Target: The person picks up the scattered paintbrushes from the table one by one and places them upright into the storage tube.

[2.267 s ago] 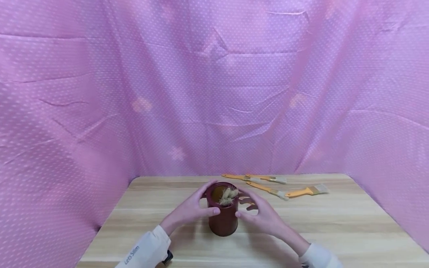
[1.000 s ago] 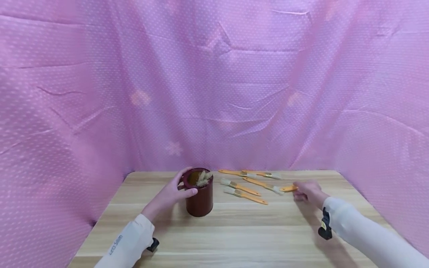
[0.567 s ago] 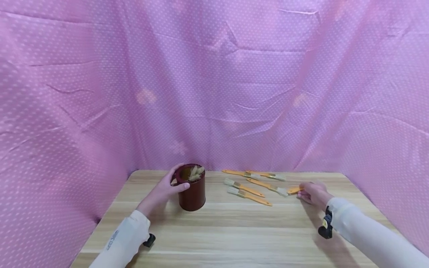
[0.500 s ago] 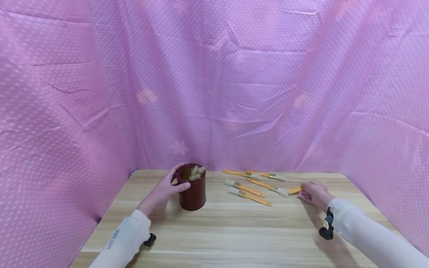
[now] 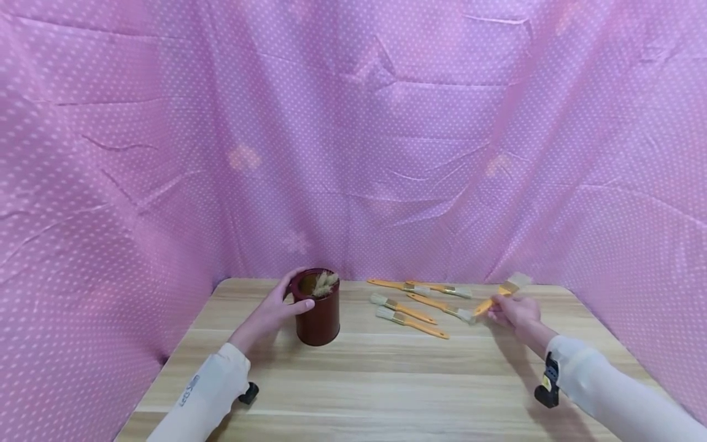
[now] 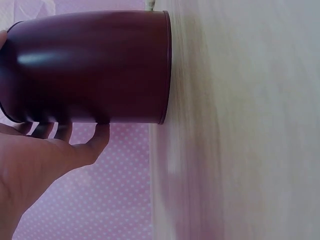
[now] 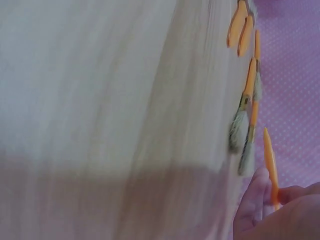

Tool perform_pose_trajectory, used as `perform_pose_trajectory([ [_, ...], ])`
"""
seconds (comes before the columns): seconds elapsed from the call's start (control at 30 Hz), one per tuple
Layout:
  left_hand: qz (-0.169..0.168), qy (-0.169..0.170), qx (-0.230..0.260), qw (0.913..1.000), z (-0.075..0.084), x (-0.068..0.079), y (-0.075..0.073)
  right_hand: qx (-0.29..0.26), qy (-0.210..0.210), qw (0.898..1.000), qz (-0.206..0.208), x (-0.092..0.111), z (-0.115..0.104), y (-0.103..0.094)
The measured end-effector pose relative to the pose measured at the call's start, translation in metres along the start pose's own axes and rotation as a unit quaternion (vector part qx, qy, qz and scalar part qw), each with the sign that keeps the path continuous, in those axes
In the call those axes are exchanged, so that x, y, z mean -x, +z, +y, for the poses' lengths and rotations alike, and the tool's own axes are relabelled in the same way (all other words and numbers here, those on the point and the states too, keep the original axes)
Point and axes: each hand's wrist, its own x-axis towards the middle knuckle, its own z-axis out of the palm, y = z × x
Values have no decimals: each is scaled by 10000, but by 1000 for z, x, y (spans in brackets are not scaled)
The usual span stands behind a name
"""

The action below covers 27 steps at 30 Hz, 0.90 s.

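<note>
In the head view my left hand point(image 5: 275, 312) grips a dark red cylindrical canister point(image 5: 318, 322) near its rim, thumb in front and fingers behind. Pale, bushy tufts point(image 5: 324, 284) lie in its open top; what they belong to is hidden inside. The left wrist view shows the canister point(image 6: 95, 70) upright on the table, fingertips against its side. My right hand point(image 5: 518, 312) pinches the orange handle of a wide paintbrush point(image 5: 482, 307), its bristles tilted up and away to the right. In the right wrist view the handle point(image 7: 270, 160) is between thumb and fingers.
Several paintbrushes with orange handles lie between the hands, among them a front one point(image 5: 414, 323) and one near the right hand point(image 5: 439, 306). They rest on a wooden table point(image 5: 386, 393). A pink dotted curtain point(image 5: 353, 153) rises behind and at both sides.
Both hands were at the canister; it has moved left with the left hand. The right hand has gone to the wide paintbrush and just now raised its bristle end off the table.
</note>
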Motion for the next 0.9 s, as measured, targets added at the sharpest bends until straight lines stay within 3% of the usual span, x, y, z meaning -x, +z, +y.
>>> perform_pose_trajectory([
  [0.1,20,0,-35,10000,0,2,-2,596,-639,9960,-182,1,-4,10],
  [0.23,20,81,-204,9998,1,3,-3,1223,-1334,9824,-469,6,-12,26],
  [0.47,-90,130,-305,9994,3,2,1,2297,-2337,9415,-790,23,-31,66],
  [0.6,-132,247,-290,9992,4,2,3,2337,-2728,9260,-1162,35,-44,97],
  [0.9,-190,243,-208,9993,5,4,6,1988,-3297,9079,-1658,58,-75,162],
])
